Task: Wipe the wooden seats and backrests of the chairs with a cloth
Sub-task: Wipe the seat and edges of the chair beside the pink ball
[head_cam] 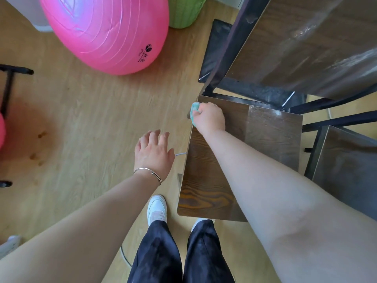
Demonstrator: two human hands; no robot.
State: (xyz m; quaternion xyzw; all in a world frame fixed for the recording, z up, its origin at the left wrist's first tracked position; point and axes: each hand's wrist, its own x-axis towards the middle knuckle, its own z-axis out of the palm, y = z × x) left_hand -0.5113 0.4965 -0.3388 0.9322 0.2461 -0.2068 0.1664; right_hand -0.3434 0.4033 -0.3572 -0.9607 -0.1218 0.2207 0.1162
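Note:
A dark wooden chair seat (265, 144) lies below me, right of centre. My right hand (210, 118) grips a teal cloth (193, 112) at the seat's far left corner, with most of the cloth hidden under the fingers. My left hand (153, 154) hovers over the floor left of the seat, its fingers spread and holding nothing. A second wooden seat (346, 170) with a black frame stands at the right edge. A dark wooden surface (306, 41) with black metal bars rises at the upper right.
A large pink exercise ball (106, 29) sits on the light wood floor (81, 119) at the upper left, with a green object (183, 11) behind it. A black metal frame (8, 88) stands at the far left. My feet in white shoes (156, 208) are beside the seat's front edge.

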